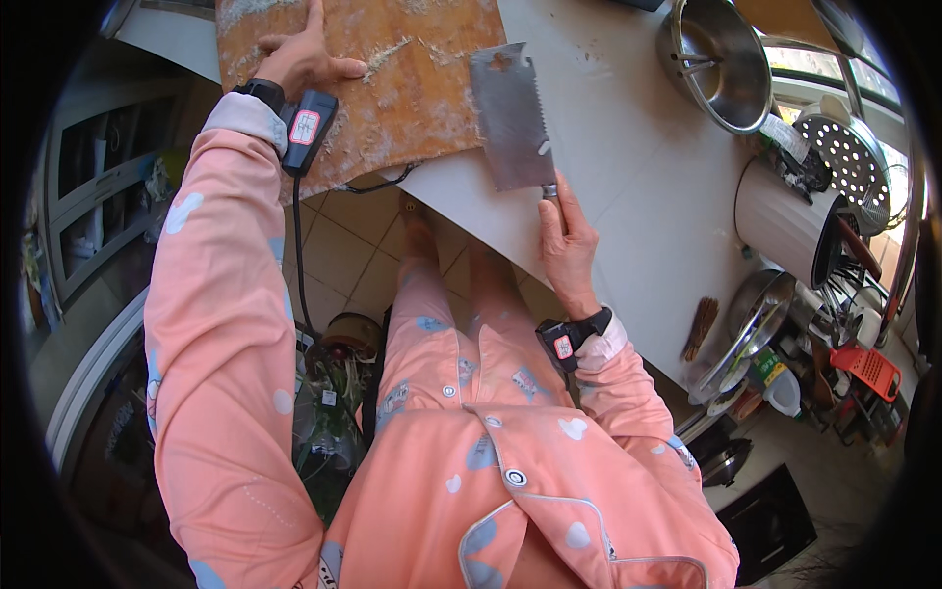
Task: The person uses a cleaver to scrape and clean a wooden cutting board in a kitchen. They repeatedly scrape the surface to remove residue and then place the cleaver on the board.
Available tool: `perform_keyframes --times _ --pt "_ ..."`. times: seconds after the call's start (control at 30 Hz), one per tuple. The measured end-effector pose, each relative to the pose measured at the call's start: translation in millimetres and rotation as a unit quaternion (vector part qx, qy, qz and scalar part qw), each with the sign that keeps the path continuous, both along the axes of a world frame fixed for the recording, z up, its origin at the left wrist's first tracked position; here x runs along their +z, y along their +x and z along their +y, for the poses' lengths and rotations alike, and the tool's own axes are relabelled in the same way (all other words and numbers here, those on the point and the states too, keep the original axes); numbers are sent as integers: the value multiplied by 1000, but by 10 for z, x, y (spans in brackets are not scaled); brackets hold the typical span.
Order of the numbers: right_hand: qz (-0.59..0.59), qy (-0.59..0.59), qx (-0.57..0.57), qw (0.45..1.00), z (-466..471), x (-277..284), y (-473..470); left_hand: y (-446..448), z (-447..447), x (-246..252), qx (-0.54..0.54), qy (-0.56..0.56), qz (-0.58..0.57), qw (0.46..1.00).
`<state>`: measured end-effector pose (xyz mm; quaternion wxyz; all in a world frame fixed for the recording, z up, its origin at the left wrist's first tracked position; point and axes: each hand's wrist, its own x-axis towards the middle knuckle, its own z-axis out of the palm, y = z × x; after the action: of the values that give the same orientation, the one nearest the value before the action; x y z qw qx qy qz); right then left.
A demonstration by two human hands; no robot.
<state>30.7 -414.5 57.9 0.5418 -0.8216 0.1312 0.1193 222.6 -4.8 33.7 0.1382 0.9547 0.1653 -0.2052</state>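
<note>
My right hand (572, 247) grips the handle of a wide metal cleaver (515, 121) with serrations and notches along one edge. The blade lies flat-on to my view, beside the right edge of a wooden board (434, 110); whether it touches the board I cannot tell. Pale, floury dough scraps (386, 59) cling to the board in ridges and smears. On its left part rests my left hand (313, 55), fingers spread and holding nothing, the thumb by a ridge of scraps. The board juts past the counter's front edge.
The white counter (618, 184) carries a steel bowl (728, 66) at the far right. Closer in are a white utensil holder (784, 221), a small brush (699, 327) and a red grater (868, 370). Below the board, a cable (298, 250) hangs from my left wrist device.
</note>
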Motion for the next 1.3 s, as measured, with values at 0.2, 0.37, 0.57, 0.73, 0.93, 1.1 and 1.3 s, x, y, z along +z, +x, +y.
perform_keyframes --times 0.2,0.37,0.57,0.73,0.93,1.1,1.3 --pt "1 18 -40 999 -112 -19 90 -25 6 32 31 -52 4 998" --pt "6 9 -33 999 -111 -17 74 2 -17 37 23 -16 20 999" --pt "0 -14 3 1000 -68 -24 3 -7 15 -18 7 -15 13 1000" --pt "-40 25 -28 998 -113 -64 72 -5 26 -17 23 -36 0 999" --pt "8 -4 -28 1000 -158 -78 79 7 -26 15 32 -41 1 999" --pt "-24 -28 15 999 -176 -47 11 28 -57 1 30 -51 -1 998" --pt "-41 -11 37 998 -159 2 -22 33 -20 -50 33 -71 0 997"
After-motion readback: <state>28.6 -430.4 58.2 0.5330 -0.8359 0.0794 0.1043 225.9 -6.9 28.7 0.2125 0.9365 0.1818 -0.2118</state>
